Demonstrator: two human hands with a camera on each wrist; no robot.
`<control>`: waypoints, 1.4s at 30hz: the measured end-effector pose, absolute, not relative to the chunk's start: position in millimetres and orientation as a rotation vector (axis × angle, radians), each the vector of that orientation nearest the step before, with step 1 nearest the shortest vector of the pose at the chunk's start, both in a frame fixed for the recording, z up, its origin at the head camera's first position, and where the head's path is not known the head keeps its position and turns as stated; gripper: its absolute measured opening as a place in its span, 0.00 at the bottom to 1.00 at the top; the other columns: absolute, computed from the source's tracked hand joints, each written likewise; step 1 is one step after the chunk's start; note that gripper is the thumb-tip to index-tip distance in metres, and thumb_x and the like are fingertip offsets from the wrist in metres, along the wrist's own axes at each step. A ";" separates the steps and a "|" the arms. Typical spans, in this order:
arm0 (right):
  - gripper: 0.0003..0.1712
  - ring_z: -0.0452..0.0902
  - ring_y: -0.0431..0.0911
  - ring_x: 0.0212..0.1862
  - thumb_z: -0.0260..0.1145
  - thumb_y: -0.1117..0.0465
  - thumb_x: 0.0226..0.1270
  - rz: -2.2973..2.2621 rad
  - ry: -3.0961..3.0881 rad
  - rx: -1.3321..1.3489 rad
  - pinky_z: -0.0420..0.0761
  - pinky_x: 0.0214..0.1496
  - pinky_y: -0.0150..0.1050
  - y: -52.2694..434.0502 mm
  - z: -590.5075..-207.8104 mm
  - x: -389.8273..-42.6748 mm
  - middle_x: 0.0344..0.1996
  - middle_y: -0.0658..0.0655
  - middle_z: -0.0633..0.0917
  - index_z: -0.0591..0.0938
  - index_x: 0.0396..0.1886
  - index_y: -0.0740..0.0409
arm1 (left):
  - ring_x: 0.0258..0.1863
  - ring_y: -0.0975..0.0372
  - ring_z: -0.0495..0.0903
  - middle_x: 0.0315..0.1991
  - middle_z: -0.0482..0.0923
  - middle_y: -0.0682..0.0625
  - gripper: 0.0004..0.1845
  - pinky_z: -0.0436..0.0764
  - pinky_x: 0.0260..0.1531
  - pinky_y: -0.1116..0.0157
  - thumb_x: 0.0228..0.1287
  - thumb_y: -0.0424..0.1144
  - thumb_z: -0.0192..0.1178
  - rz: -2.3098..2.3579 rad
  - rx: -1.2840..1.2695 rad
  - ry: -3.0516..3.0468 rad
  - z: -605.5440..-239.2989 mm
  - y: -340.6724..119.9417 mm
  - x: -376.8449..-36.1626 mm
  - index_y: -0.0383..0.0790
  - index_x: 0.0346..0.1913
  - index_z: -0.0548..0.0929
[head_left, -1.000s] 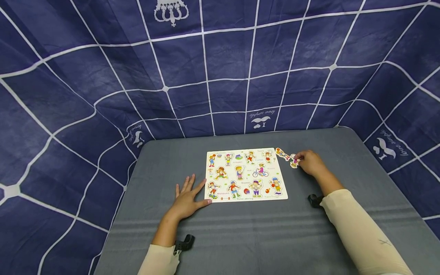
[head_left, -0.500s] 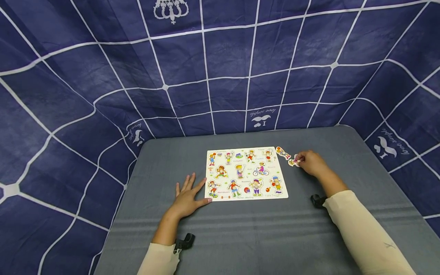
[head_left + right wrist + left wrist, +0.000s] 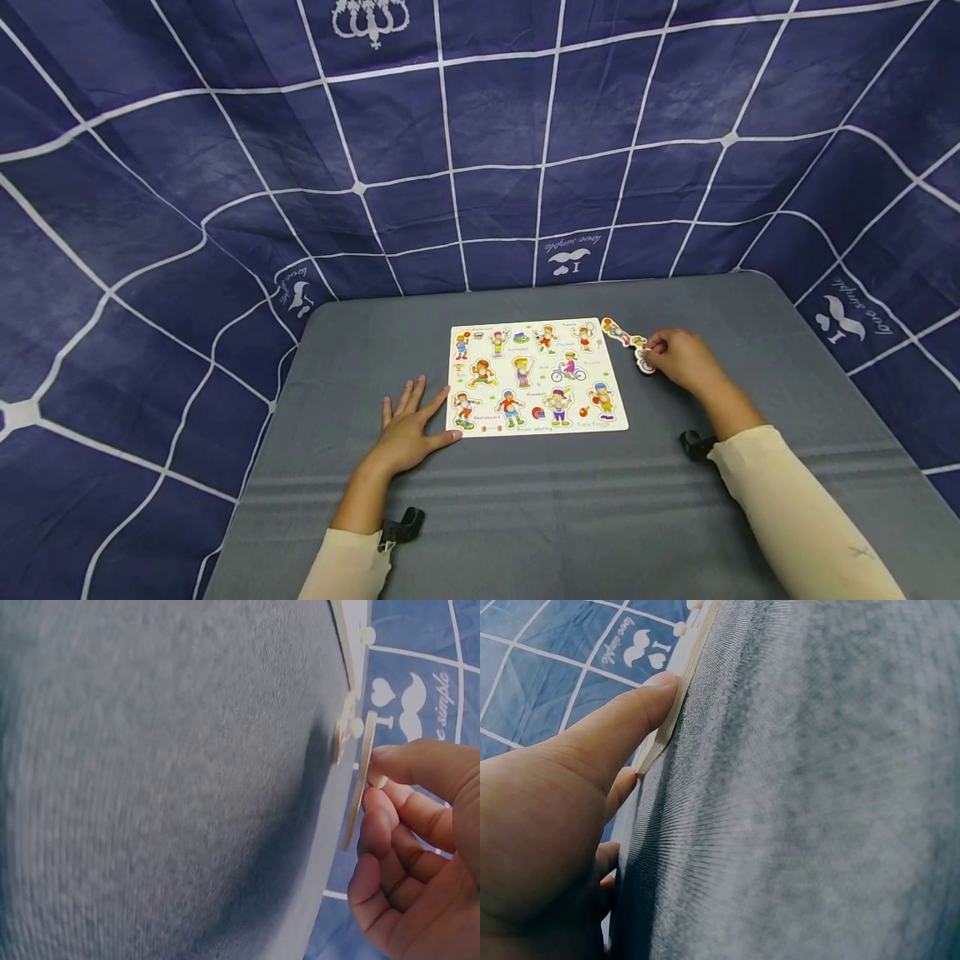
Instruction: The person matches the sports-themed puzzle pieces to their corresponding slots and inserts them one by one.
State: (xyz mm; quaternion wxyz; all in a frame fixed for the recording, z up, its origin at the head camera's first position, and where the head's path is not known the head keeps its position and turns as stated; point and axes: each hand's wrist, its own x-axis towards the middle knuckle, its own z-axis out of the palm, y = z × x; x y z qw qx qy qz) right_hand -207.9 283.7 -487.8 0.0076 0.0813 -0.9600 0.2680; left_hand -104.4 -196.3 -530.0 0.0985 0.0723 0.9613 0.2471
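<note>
A wooden knob puzzle board (image 3: 537, 387) with printed sports figures lies on the grey table. My left hand (image 3: 405, 437) rests at its left edge with fingers spread; in the left wrist view the thumb (image 3: 660, 694) touches the board's corner. To the right of the board, my right hand (image 3: 681, 358) pinches a puzzle piece (image 3: 644, 363). The right wrist view has this piece (image 3: 360, 784) edge-on above the cloth, held by its small pale knob (image 3: 377, 780). Beside it, a second figure piece (image 3: 615, 332) lies near the board's upper right corner.
Grey cloth covers the table (image 3: 540, 508). A blue curtain (image 3: 495, 125) with white lines stands behind and along both sides. Both wrists wear black camera mounts, one of them the left wrist mount (image 3: 403, 527).
The puzzle piece has turned in my right fingers, while that hand stays in nearly the same place. My left hand and the board hold their positions.
</note>
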 end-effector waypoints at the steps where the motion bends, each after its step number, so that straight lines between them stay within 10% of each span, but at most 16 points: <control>1: 0.06 0.72 0.42 0.28 0.68 0.62 0.64 0.843 -2.995 0.251 0.69 0.33 0.36 281.9 -486.7 -206.2 0.27 0.55 0.85 0.85 0.33 0.61 | 0.83 0.47 0.34 0.84 0.38 0.45 0.48 0.28 0.75 0.34 0.58 0.72 0.62 0.726 0.212 2.844 -530.2 -196.3 -104.6 0.64 0.79 0.59; 42: 0.09 0.72 0.42 0.29 0.71 0.56 0.64 0.928 -2.932 0.289 0.69 0.34 0.36 215.6 -478.2 -189.8 0.26 0.51 0.81 0.83 0.30 0.56 | 0.83 0.46 0.34 0.84 0.39 0.44 0.47 0.28 0.75 0.34 0.58 0.71 0.63 0.735 0.215 2.840 -528.8 -196.1 -103.2 0.63 0.79 0.60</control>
